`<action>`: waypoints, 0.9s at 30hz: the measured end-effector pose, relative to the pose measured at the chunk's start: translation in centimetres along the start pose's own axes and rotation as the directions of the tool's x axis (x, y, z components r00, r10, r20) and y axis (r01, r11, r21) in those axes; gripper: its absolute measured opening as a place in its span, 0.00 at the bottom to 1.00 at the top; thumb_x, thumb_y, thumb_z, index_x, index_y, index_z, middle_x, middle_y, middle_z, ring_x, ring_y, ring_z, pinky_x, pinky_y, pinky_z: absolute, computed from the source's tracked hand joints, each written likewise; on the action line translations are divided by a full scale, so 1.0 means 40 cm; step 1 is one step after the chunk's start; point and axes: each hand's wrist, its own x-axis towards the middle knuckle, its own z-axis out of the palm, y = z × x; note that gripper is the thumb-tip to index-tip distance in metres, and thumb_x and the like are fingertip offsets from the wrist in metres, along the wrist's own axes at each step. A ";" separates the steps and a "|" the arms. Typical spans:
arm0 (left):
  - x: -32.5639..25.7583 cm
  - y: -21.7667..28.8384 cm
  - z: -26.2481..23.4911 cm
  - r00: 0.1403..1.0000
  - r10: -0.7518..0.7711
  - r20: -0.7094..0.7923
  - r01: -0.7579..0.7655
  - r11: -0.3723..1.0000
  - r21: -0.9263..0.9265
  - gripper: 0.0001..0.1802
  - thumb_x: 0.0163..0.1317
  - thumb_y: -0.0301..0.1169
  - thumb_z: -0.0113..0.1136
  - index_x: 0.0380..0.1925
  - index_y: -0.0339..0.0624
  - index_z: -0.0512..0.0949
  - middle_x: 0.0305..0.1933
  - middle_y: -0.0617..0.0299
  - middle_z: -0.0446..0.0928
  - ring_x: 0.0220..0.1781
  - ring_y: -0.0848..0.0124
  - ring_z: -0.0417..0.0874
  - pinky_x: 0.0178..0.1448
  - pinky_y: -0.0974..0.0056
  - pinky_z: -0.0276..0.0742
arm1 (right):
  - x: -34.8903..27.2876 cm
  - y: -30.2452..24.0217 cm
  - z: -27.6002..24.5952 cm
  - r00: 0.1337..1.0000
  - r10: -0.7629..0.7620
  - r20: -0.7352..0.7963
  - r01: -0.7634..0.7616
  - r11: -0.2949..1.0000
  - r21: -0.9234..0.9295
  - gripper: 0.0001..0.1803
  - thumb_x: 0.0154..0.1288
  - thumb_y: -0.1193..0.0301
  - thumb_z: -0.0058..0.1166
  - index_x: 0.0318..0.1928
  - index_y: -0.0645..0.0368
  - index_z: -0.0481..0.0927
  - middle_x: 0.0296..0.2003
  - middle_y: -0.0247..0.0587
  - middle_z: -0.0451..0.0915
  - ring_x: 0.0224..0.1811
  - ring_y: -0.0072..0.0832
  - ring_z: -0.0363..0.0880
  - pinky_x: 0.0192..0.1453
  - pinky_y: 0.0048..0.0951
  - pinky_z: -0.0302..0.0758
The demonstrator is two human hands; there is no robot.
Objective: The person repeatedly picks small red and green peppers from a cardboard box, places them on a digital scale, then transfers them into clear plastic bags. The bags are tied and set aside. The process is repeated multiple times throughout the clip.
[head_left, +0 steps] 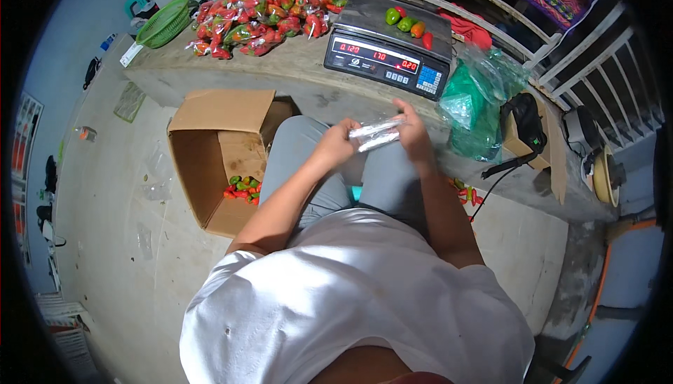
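Concrete tabletop with scale; clear bag is pinched taut between left hand and right hand, above the lap.

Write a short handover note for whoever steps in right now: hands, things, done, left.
Left hand and right hand: both hold a clear plastic bag over the lap, empty as far as can be seen.
Scale: a few loose peppers on its pan.
Done: pile of bagged peppers on the ledge.
Left: loose peppers in the cardboard box.
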 end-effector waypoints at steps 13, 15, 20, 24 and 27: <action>0.071 0.070 -0.054 0.989 -0.059 0.139 0.148 0.559 -0.816 0.20 0.55 0.19 0.42 0.49 0.42 0.66 0.27 0.61 0.71 0.18 0.76 0.70 0.22 0.71 0.74 | 0.037 -0.058 -0.024 0.941 0.335 0.057 -0.335 0.942 0.000 0.18 0.52 0.76 0.45 0.45 0.63 0.75 0.36 0.44 0.73 0.38 0.32 0.73 0.42 0.36 0.72; 0.089 0.058 -0.060 0.973 -0.056 0.225 0.199 0.703 -0.683 0.21 0.51 0.17 0.44 0.46 0.43 0.74 0.22 0.64 0.69 0.16 0.78 0.66 0.19 0.72 0.68 | 0.058 -0.017 -0.034 0.993 -0.056 -0.106 -0.012 0.835 -0.550 0.19 0.50 0.75 0.47 0.45 0.55 0.77 0.43 0.48 0.71 0.40 0.37 0.73 0.43 0.35 0.72; 0.181 -0.038 -0.036 0.837 0.384 -0.389 -0.103 0.810 0.577 0.20 0.44 0.18 0.47 0.38 0.48 0.79 0.27 0.55 0.69 0.32 0.62 0.74 0.35 0.62 0.74 | 0.099 -0.006 -0.010 0.961 -0.276 -0.009 0.119 0.445 -0.888 0.20 0.45 0.74 0.52 0.41 0.39 0.80 0.54 0.54 0.61 0.46 0.49 0.71 0.49 0.37 0.71; 0.157 -0.043 -0.015 0.868 0.268 -0.418 0.061 0.778 0.626 0.19 0.45 0.21 0.51 0.40 0.50 0.76 0.39 0.54 0.68 0.36 0.54 0.76 0.37 0.56 0.74 | 0.170 -0.003 -0.050 0.980 0.053 0.194 0.140 0.514 -0.846 0.16 0.46 0.68 0.56 0.40 0.45 0.80 0.50 0.54 0.68 0.48 0.49 0.70 0.56 0.39 0.65; 0.161 -0.068 -0.023 0.878 0.296 -0.375 0.000 0.785 0.620 0.18 0.46 0.22 0.51 0.40 0.49 0.76 0.38 0.54 0.69 0.35 0.54 0.76 0.37 0.55 0.73 | 0.292 -0.084 -0.086 0.983 -0.113 0.142 0.175 0.798 -0.576 0.25 0.45 0.56 0.60 0.42 0.57 0.78 0.39 0.54 0.77 0.46 0.46 0.72 0.54 0.37 0.65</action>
